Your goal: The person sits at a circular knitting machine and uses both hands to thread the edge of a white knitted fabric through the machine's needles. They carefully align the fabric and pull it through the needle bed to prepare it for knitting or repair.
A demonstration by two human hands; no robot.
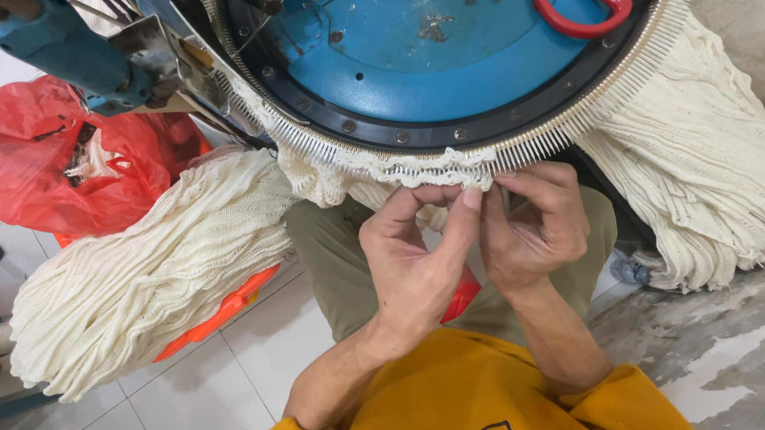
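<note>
Where both hands' grip pinches it, the cream ribbed knit edge (423, 168) bunches along the needle ring (536, 145).

"Bright enough?"
"Even, soft daylight; my hands (482, 233) cast only faint shadows at six o'clock."
"Any glare?"
"Slight sheen on the blue machine plate (435, 35) at twelve o'clock. Everything's sharp; edges bend a little."

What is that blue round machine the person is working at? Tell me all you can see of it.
The machine is a round blue metal disc, scuffed in spots, with a dark bolted rim and a ring of fine pale needles around its edge. Cream knit hangs on the needles at the front, where the left hand and right hand pinch it. A red handle lies on top.
</note>
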